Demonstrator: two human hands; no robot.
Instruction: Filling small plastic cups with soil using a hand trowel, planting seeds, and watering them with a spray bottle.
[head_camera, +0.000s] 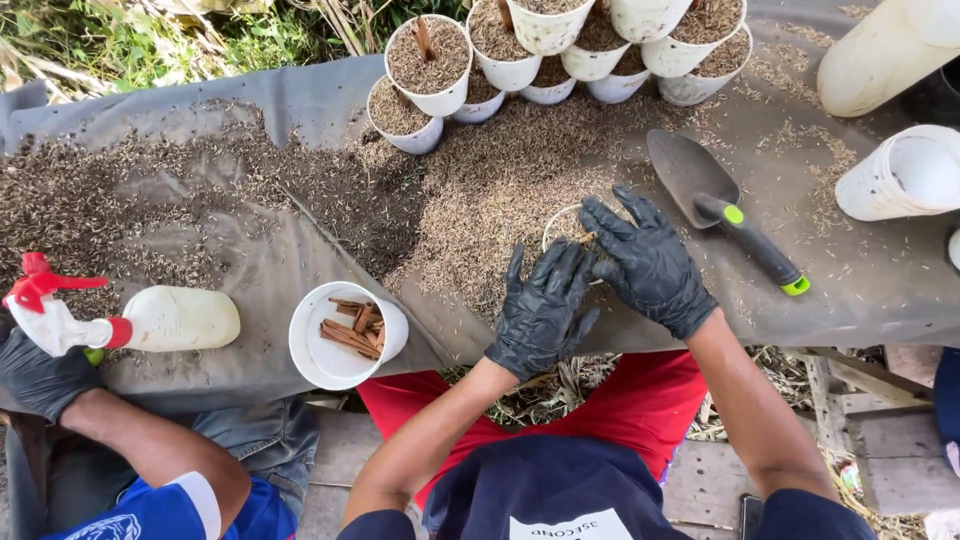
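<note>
Husk-filled white cup (566, 225) under gloved left hand (541, 311) and right hand (648, 264), fingers spread, cup of sticks (347, 335) beside.

surface: grey tarp (280, 110) | beyond: grass (130, 40) | below: wooden planks (880, 440) | light: bright daylight

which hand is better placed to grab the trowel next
Right, probably. The right hand lies beside the trowel, its handle just off the knuckles. The left hand is on the cup's far side.

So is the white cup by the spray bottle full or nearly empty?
Nearly empty: the cup holds only a few brown sticks, its white bottom showing around them.
</note>
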